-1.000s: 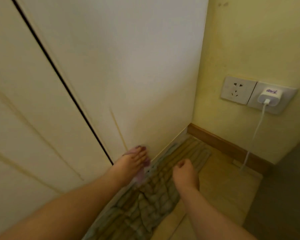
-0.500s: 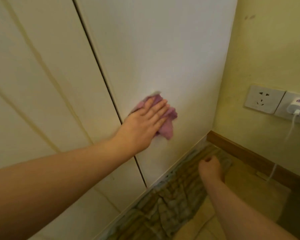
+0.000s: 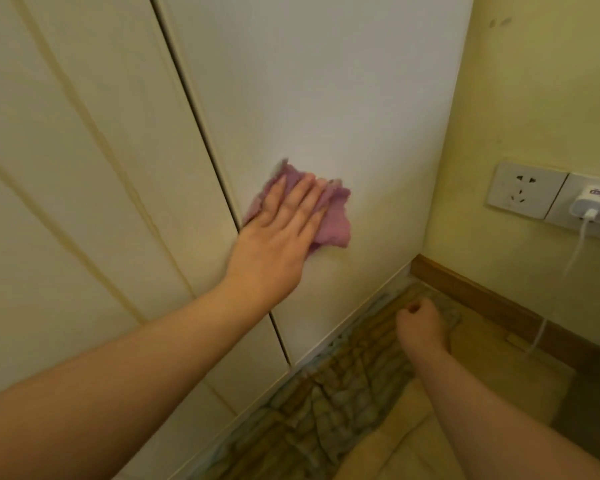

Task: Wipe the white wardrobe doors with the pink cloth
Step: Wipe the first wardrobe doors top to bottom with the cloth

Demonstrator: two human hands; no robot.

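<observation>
The pink cloth lies flat against the right white wardrobe door, just right of the dark gap between the doors. My left hand presses it to the door with straight fingers spread over it. The left wardrobe door has raised diagonal lines. My right hand is curled in a loose fist low down over the mat, holding nothing, apart from the door.
A patterned mat lies on the floor along the wardrobe's base. The yellow wall at right carries a socket plate and a white charger with a cable hanging to the wooden skirting.
My left hand has carried the cloth from near the door's bottom edge up the right door and slightly rightward. My right hand stays low over the mat.
</observation>
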